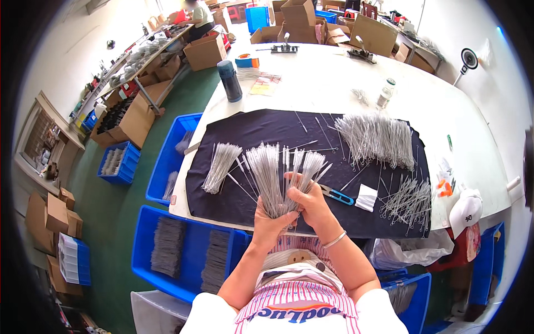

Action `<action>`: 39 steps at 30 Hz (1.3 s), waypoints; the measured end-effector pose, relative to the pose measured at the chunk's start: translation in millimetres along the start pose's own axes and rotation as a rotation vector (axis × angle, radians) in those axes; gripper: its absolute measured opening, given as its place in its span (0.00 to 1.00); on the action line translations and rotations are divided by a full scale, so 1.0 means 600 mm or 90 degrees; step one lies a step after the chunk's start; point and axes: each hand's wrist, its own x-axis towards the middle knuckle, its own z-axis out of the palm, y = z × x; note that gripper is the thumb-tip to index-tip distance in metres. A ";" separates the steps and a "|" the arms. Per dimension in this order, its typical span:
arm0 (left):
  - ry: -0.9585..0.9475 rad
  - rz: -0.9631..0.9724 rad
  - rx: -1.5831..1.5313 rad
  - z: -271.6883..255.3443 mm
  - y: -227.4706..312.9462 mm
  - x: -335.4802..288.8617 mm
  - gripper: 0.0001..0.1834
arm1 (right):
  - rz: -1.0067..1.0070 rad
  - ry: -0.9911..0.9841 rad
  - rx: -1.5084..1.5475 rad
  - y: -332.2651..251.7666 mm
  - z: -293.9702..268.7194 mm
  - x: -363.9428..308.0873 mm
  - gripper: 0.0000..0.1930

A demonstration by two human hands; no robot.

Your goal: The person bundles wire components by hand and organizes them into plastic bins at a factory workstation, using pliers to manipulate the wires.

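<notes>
A thick bunch of thin wire straw brushes (267,181) with pale bristles stands fanned upward between my hands, over the near edge of a dark cloth (222,209). My left hand (271,224) wraps round its lower end. My right hand (306,197) closes on the bunch's right side, fingers among the brushes. To the left lies a smaller brush pile (222,167). A large brush pile (378,142) sits at the far right of the cloth, and looser brushes (409,206) are scattered nearer. Blue-handled thread snips (336,195) and a folded white paper (366,197) lie right of my hands.
A dark bottle (229,81), a glass jar (385,93) and a small clamp fixture (285,48) stand on the white table (322,72). A white cap (466,211) rests at its right edge. Blue bins (192,228) holding brush bundles sit below left. Someone (200,21) works far left.
</notes>
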 end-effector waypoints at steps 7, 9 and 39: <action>0.038 -0.057 -0.067 -0.006 0.006 -0.010 0.26 | 0.051 0.058 0.053 0.017 0.003 0.008 0.09; 0.065 -0.071 -0.074 -0.011 0.002 -0.011 0.25 | 0.017 0.050 0.055 0.027 -0.003 0.011 0.07; 0.118 -0.006 -0.145 -0.005 -0.049 -0.004 0.20 | -0.160 0.357 -0.061 0.074 -0.017 0.020 0.07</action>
